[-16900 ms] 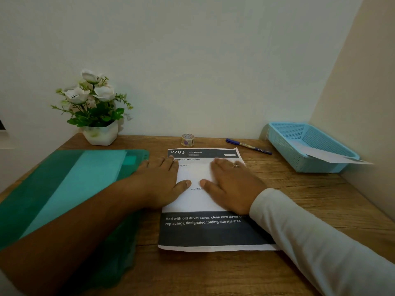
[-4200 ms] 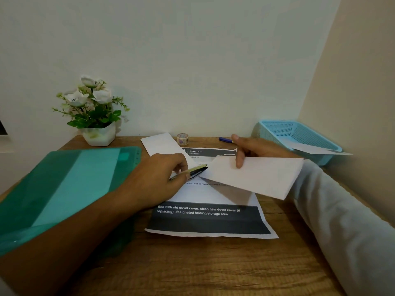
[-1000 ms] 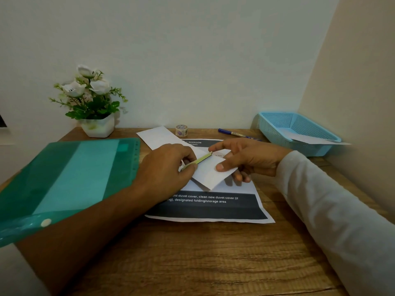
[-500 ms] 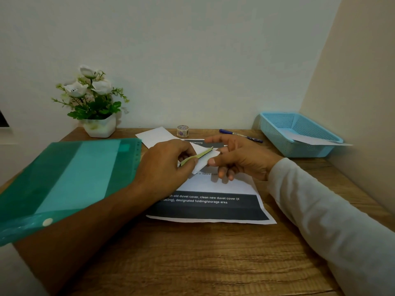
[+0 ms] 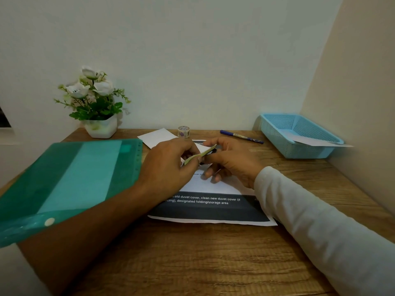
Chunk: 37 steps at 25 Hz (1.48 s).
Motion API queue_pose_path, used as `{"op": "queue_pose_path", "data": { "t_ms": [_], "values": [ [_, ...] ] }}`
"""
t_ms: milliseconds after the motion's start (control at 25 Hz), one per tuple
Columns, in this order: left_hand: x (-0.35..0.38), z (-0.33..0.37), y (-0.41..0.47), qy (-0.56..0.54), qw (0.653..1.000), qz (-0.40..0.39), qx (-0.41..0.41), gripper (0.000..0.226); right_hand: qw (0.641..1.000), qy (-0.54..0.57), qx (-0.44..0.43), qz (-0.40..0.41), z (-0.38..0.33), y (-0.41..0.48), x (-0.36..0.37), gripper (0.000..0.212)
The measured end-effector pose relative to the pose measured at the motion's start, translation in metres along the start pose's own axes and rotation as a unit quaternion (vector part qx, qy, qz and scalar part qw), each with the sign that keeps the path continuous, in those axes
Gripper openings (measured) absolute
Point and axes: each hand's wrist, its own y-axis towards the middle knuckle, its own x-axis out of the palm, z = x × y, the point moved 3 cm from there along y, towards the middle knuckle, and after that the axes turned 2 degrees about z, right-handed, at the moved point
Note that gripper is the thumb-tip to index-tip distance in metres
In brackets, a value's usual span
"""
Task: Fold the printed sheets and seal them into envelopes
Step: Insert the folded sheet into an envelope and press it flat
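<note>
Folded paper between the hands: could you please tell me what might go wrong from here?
The folded paper, pinched edge-on between left hand and right hand, may crumple or slip.
The printed sheet lying under both hands could get creased.
The tape roll just behind might be knocked.

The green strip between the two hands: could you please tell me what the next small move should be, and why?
Probably draw the green strip fully off with the left hand while the right hand steadies the envelope. The strip sits in the left grip, its far end meets the right fingers, and the envelope is mostly hidden.
</note>
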Motion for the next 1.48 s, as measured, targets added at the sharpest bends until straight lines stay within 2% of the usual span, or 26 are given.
{"op": "queue_pose_path", "data": {
  "t_ms": [240,400,480,560,720,840,920,1000,1120,1200,1280,1360,1480],
  "values": [
    [0.002,0.005,-0.002,-0.018,1.0,-0.01,0.015,0.005,0.999,0.001,-0.014,0.052,0.015,0.012,0.006,0.04],
    [-0.001,0.003,-0.001,-0.053,0.998,0.001,0.024,0.028,0.993,-0.033,-0.066,0.092,0.007,0.01,-0.003,0.024],
    [-0.006,-0.003,0.003,-0.062,0.998,0.025,0.022,0.023,0.983,-0.059,-0.113,0.131,-0.007,0.005,-0.01,0.017],
    [-0.013,-0.009,0.008,-0.063,0.997,0.046,0.023,0.015,0.976,-0.036,-0.145,0.158,-0.022,-0.001,-0.016,0.015],
    [-0.047,-0.001,0.029,-0.019,0.993,0.086,0.073,0.041,0.971,0.037,-0.184,0.148,-0.069,-0.016,-0.015,0.021],
    [-0.077,0.018,0.053,0.016,0.996,0.05,0.072,0.058,0.966,0.046,-0.23,0.11,-0.112,-0.03,-0.004,0.026],
    [-0.096,0.03,0.066,-0.037,0.998,0.009,0.042,0.042,0.96,0.043,-0.262,0.089,-0.139,-0.038,0.002,0.023],
    [-0.107,0.036,0.072,-0.139,0.99,-0.002,-0.002,0.016,0.956,0.048,-0.28,0.077,-0.159,-0.043,0.004,0.034],
    [-0.114,0.04,0.072,-0.276,0.957,0.05,-0.075,0.014,0.955,0.087,-0.273,0.072,-0.172,-0.047,0.005,0.059],
    [-0.117,0.045,0.073,-0.347,0.926,0.094,-0.114,0.019,0.96,0.056,-0.265,0.075,-0.166,-0.05,0.01,0.052],
    [-0.121,0.052,0.077,-0.381,0.905,0.126,-0.14,0.021,0.96,-0.026,-0.267,0.082,-0.156,-0.053,0.017,0.032],
    [-0.124,0.058,0.081,-0.377,0.904,0.146,-0.14,0.021,0.957,-0.054,-0.269,0.094,-0.149,-0.055,0.02,0.013],
    [-0.12,0.063,0.073,-0.383,0.904,0.14,-0.13,0.023,0.961,-0.034,-0.252,0.108,-0.14,-0.059,0.02,0.014]
  ]
}}
